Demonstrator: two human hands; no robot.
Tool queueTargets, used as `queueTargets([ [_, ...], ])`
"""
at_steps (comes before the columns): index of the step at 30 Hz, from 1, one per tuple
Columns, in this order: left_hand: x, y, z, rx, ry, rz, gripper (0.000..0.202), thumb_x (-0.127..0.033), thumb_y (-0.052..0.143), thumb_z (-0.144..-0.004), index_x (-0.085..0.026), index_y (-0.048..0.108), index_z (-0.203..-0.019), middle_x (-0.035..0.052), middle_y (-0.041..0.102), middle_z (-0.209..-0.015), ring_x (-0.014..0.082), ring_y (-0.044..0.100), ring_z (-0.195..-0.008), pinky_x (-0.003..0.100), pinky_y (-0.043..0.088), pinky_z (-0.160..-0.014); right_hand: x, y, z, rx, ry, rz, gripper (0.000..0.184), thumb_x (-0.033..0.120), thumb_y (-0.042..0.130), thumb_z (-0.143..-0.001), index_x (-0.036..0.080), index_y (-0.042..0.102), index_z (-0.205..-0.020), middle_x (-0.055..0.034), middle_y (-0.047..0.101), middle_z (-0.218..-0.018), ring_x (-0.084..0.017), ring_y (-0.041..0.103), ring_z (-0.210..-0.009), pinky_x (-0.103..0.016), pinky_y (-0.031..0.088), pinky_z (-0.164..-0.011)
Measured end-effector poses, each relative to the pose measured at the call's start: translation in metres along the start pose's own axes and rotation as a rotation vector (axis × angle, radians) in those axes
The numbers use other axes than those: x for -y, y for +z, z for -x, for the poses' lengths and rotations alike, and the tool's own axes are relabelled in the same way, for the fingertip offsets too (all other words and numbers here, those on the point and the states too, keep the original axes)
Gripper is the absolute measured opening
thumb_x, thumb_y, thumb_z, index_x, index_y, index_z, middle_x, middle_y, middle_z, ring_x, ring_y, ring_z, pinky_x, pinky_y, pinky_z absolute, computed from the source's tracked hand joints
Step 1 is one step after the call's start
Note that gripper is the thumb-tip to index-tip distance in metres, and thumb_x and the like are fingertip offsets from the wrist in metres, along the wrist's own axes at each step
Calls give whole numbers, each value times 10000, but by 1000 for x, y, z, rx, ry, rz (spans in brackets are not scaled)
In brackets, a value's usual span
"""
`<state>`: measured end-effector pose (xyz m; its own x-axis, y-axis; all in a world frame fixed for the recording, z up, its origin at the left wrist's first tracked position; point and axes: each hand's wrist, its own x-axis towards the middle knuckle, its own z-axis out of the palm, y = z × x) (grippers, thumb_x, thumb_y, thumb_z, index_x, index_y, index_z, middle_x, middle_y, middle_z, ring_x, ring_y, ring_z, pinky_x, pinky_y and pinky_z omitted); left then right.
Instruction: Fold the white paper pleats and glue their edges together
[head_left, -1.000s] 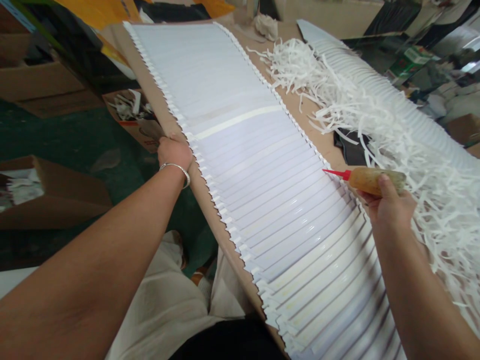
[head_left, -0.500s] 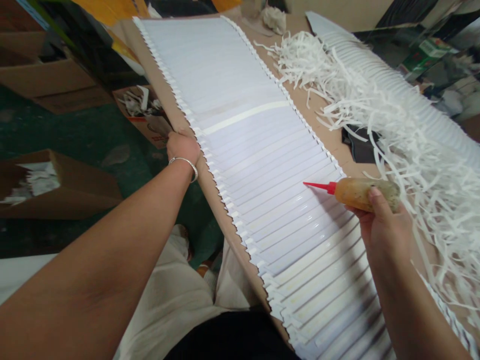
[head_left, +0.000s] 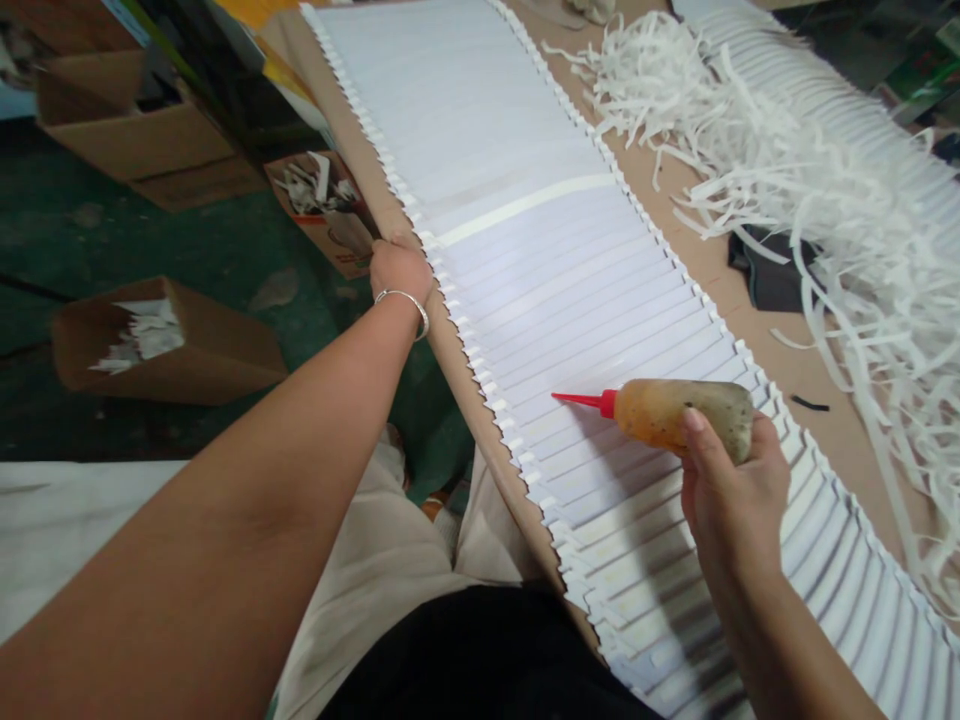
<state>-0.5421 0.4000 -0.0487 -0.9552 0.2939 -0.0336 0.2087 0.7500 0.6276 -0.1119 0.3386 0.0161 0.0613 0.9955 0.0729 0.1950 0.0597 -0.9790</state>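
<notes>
My right hand (head_left: 739, 500) is wrapped round a squeeze glue bottle (head_left: 679, 415), yellowish and stained, tipped on its side. Its thin red nozzle (head_left: 581, 400) points left, over overlapping white paper strips (head_left: 540, 260) laid in a long row. Whether the tip touches the paper I cannot tell. Shiny wet-looking streaks show on several strips below the nozzle. At the left edge of the brown-covered table (head_left: 457, 350), my left hand (head_left: 401, 268), with a silver bangle at the wrist, is closed on the edge beside the strips' jagged ends; its fingertips are hidden.
Loose white paper shreds (head_left: 750, 150) are heaped on the table's right side, near a black folded item (head_left: 772, 270). Another row of strips (head_left: 802, 70) lies beyond. Cardboard boxes (head_left: 225, 340) with paper scraps stand on the green floor at left.
My right hand has carried the glue bottle left across the strips, its nozzle now nearer their left ends. The whole view has shifted; my left hand stays at the table edge.
</notes>
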Motion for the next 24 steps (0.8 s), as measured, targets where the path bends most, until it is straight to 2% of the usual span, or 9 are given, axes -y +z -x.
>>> queueTargets([
  [6, 0, 0, 1, -2, -4, 6, 388, -311, 389, -1122, -84, 691, -1207, 222, 742, -1256, 359, 704, -1225, 489, 559, -1026, 7, 7, 25, 36, -78, 210, 602, 492, 909, -742, 197, 651, -1198, -36, 684, -1040, -183, 650, -867, -319, 543, -748],
  [9, -1, -1, 3, -4, -3, -5, 375, -305, 389, -1119, -93, 685, -1210, 212, 744, -1249, 355, 703, -1226, 504, 561, -1025, 17, 1, 26, 65, -324, 246, 652, 412, 956, -677, 194, 659, -1215, -70, 713, -1094, -237, 695, -943, -383, 588, -796],
  [12, -1, -2, 3, 6, -4, -13, 361, -316, 390, -1122, -108, 673, -1207, 200, 745, -1241, 341, 706, -1214, 496, 557, -1019, 24, -13, 13, 133, -689, 220, 753, 294, 996, -591, 214, 665, -1263, -103, 744, -1201, -314, 733, -1057, -503, 622, -913],
  [14, 0, -3, 3, 18, -3, -9, 379, -340, 381, -1131, -97, 660, -1210, 211, 738, -1248, 328, 706, -1208, 471, 549, -1016, 26, -25, -5, 88, -874, 215, 835, 245, 997, -564, 260, 646, -1321, -82, 713, -1298, -352, 704, -1201, -578, 573, -1057],
  [15, 0, -3, 3, 23, -2, -6, 397, -353, 369, -1137, -87, 655, -1211, 219, 734, -1250, 321, 704, -1206, 460, 544, -1016, 26, -30, -17, 23, -894, 202, 851, 232, 989, -566, 280, 632, -1336, -66, 688, -1333, -356, 684, -1251, -598, 538, -1114],
  [17, 0, -4, 2, 27, -3, 0, 433, -376, 347, -1147, -70, 646, -1216, 225, 725, -1249, 303, 702, -1197, 452, 535, -1023, 23, -40, -45, -152, -776, 121, 749, 238, 961, -605, 288, 635, -1278, -37, 674, -1298, -317, 696, -1232, -591, 519, -1151],
  [19, 1, -4, 2, 25, -13, 2, 442, -410, 369, -1147, -77, 648, -1232, 197, 723, -1244, 279, 704, -1176, 467, 538, -1035, 19, -47, -77, -280, -541, -32, 526, 288, 907, -696, 265, 645, -1152, -20, 703, -1156, -255, 745, -1074, -569, 578, -1085],
  [21, 2, -3, 1, 20, -23, 0, 430, -452, 431, -1132, -106, 659, -1248, 154, 721, -1243, 261, 703, -1159, 490, 543, -1044, 12, -52, -107, -287, -342, -188, 328, 323, 824, -792, 229, 649, -1053, -17, 725, -1016, -216, 759, -917, -525, 650, -957],
  [24, 3, -3, -1, 16, -25, -6, 427, -485, 479, -1114, -128, 667, -1255, 133, 712, -1255, 258, 695, -1164, 501, 543, -1048, 1, -57, -142, -215, -145, -315, 199, 263, 728, -856, 173, 664, -1021, -41, 739, -971, -196, 764, -834, -391, 692, -763],
])
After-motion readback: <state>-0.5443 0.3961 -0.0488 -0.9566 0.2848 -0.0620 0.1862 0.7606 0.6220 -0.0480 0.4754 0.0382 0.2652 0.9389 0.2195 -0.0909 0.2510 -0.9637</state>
